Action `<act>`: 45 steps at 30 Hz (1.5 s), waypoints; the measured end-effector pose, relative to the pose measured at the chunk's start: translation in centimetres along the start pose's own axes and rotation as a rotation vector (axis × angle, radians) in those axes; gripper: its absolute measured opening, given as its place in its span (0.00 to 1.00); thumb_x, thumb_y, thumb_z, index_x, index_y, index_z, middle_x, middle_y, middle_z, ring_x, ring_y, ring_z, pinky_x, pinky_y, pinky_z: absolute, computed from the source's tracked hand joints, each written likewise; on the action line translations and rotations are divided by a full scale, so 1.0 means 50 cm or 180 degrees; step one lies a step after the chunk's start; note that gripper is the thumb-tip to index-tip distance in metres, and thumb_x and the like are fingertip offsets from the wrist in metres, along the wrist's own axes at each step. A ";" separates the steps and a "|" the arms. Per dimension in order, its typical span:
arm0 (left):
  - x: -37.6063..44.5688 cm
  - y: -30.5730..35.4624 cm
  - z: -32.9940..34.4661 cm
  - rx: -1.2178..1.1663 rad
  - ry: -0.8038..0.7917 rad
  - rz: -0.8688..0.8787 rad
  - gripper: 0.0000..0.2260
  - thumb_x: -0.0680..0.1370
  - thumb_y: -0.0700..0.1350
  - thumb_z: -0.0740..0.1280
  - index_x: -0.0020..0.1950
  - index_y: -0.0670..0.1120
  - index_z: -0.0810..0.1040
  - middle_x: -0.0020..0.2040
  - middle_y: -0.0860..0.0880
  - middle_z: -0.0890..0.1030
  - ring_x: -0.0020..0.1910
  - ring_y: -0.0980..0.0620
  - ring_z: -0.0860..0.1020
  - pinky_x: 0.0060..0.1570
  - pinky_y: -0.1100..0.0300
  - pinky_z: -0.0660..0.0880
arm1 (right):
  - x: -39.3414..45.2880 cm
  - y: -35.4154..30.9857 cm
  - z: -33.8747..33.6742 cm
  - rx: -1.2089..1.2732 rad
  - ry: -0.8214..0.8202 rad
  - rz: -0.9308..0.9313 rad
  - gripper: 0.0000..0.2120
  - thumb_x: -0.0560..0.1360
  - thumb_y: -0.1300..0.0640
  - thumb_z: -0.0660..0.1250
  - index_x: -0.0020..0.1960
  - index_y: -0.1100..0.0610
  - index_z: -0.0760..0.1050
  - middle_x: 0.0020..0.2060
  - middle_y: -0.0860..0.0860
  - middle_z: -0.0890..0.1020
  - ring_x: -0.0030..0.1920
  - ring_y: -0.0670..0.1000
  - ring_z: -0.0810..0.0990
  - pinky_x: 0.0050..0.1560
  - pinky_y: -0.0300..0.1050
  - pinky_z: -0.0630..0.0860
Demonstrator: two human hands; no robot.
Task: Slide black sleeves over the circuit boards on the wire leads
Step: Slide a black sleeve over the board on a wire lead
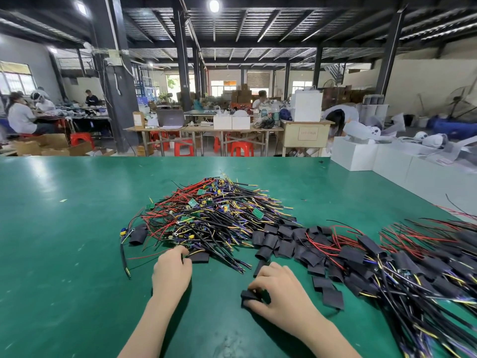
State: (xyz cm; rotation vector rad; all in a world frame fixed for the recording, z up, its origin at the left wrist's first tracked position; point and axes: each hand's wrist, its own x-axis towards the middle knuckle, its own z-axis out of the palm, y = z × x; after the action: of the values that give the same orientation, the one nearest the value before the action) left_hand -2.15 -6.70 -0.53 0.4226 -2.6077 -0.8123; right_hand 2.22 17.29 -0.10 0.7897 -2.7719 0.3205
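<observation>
A tangled heap of wire leads with small green circuit boards lies in the middle of the green table. Loose black sleeves are scattered to its right. Further right lies a pile of leads with sleeves on them. My left hand reaches into the near edge of the heap, its fingers curled around wires beside a black sleeve. My right hand pinches one black sleeve against the table surface.
White boxes stand along the table's far right edge. One sleeved lead lies apart at the heap's left. Beyond the table are work benches, red stools and several seated people.
</observation>
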 end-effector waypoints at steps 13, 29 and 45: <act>-0.036 0.054 -0.032 -0.0821 -0.0550 0.0444 0.13 0.72 0.41 0.67 0.28 0.51 0.79 0.23 0.52 0.76 0.26 0.52 0.74 0.35 0.59 0.74 | -0.006 0.013 -0.012 0.0566 -0.0137 -0.0084 0.24 0.69 0.32 0.66 0.56 0.46 0.80 0.47 0.44 0.75 0.51 0.45 0.71 0.54 0.41 0.66; -0.003 -0.004 -0.005 0.0168 0.0367 0.1339 0.03 0.72 0.43 0.76 0.43 0.51 0.85 0.38 0.55 0.82 0.43 0.47 0.77 0.46 0.55 0.62 | -0.014 0.040 -0.024 0.1170 0.0417 0.0517 0.13 0.67 0.47 0.68 0.48 0.50 0.82 0.43 0.46 0.76 0.43 0.44 0.75 0.47 0.40 0.73; -0.023 0.044 -0.036 -0.2329 -0.0494 0.1605 0.10 0.75 0.35 0.71 0.44 0.51 0.85 0.40 0.51 0.84 0.38 0.55 0.81 0.41 0.67 0.75 | -0.019 0.069 -0.057 0.1363 0.1488 0.0811 0.09 0.64 0.59 0.77 0.43 0.55 0.81 0.37 0.46 0.79 0.38 0.44 0.78 0.44 0.43 0.77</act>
State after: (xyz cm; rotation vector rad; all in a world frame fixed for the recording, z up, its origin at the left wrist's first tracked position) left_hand -0.73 -5.39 1.86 -0.4933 -2.1614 -1.5269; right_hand 1.63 21.38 1.83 0.3691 -2.3752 1.0278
